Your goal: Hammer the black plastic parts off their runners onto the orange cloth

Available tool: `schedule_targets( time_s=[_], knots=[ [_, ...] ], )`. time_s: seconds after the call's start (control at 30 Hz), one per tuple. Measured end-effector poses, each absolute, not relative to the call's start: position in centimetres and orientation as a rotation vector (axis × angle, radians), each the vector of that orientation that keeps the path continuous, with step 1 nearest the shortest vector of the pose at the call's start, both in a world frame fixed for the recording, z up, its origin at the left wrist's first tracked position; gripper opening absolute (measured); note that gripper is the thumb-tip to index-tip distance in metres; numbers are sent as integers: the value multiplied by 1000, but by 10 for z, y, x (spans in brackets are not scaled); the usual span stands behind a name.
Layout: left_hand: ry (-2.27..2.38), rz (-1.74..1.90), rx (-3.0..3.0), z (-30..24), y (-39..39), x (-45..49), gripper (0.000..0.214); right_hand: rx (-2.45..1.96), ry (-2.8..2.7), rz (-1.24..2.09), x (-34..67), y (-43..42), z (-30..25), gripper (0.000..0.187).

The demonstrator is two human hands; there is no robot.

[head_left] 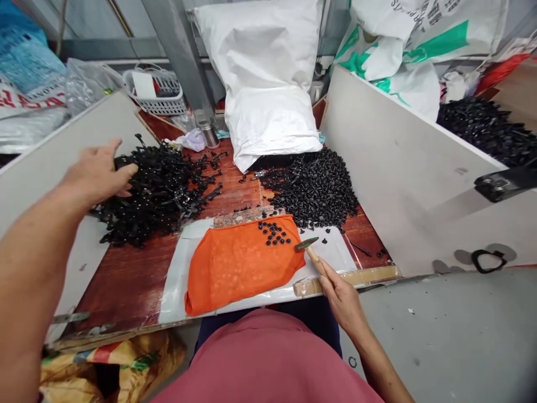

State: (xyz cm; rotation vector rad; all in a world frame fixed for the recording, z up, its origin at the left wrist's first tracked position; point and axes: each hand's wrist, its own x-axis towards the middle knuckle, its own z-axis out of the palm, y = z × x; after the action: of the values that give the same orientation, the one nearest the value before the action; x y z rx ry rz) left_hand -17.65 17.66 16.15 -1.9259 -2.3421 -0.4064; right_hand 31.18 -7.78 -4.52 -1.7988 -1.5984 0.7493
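Note:
My left hand (100,170) reaches over the left edge of a heap of tangled black plastic parts (161,184), its fingers apart. Wrapped around the wooden handle of a small hammer (312,253) is my right hand (342,296). The hammer's greenish head hovers at or just above the right end of an orange cloth (239,263); contact cannot be made out. Several small round black pieces (274,232) lie on the cloth's upper right part. Behind it, to the right, spreads a pile of similar small black pieces (321,187).
Grey boards wall the bench in on the left (79,140) and right (390,168). A full white sack (272,84) stands at the back. A white basket (157,92) and a metal cup (207,131) are back left. A taped strip (348,280) runs along the front edge.

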Motion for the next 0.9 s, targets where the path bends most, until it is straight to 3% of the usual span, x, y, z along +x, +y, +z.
schedule_targets(
  time_s=[0.13, 0.27, 0.43, 0.63, 0.83, 0.9],
  knots=[
    [-2224, -151, -2071, 141, 199, -153, 54, -1792, -1613, 771, 313, -76, -47, 48],
    [-2021, -226, -2695, 76, 215, -65, 32, -1763, -1643, 791, 316, -74, -44, 47],
    [-1739, -444, -3010, 18, 254, 40, 31, -1806, -1637, 729, 313, -76, -44, 44],
    [-1805, -561, -2822, 14, 308, 114, 46, -1853, -1601, 686, 305, -80, -47, 44],
    [-1971, -369, -2982, 12, 327, 133, 4, -1835, -1624, 674, 305, -81, -47, 44],
    [-2008, -364, -3049, 11, 324, 124, 10, -1837, -1628, 650, 306, -81, -48, 43]
  ],
)
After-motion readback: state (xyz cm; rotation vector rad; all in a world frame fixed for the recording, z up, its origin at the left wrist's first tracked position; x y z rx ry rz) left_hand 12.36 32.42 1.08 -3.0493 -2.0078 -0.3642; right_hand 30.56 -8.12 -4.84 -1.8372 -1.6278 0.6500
